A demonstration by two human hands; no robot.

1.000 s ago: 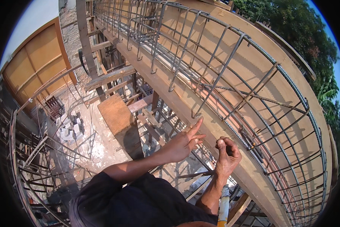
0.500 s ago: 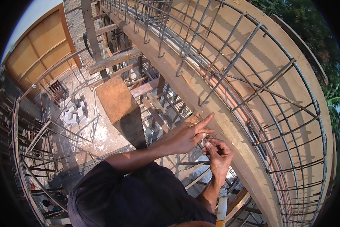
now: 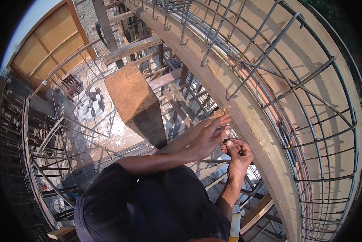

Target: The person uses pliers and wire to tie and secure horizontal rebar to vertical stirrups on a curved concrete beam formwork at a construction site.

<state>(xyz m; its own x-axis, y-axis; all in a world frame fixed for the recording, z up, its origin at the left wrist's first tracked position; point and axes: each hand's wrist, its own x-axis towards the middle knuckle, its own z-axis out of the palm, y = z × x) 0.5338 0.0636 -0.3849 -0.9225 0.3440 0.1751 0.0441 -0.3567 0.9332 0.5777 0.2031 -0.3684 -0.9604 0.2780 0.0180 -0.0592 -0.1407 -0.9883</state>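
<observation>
My left hand (image 3: 210,139) reaches across from the left, its fingers stretched toward the wooden beam edge (image 3: 247,125); nothing shows in its grasp. Just below those fingertips, my right hand (image 3: 239,155) is closed, thumb against bent fingers. A small dark bit shows at its pinch, too small to name. Both hands are close together over the near side of the formwork. Beyond the beam edge, a cage of steel reinforcing bars (image 3: 299,84) stands in a curved trough, its hooked bar ends hanging near the wood.
Curved plywood (image 3: 342,80) backs the rebar cage on the right. Left of my arm rises a square column with a rough brown top (image 3: 128,88). Far below lies a pale floor with grey blocks (image 3: 90,105). Timber props and scaffold poles (image 3: 26,137) stand around.
My left hand's fingers, formerly with the index pointing out and the others bent, now lie closer together. The whole view has shifted, so the surroundings sit farther right.
</observation>
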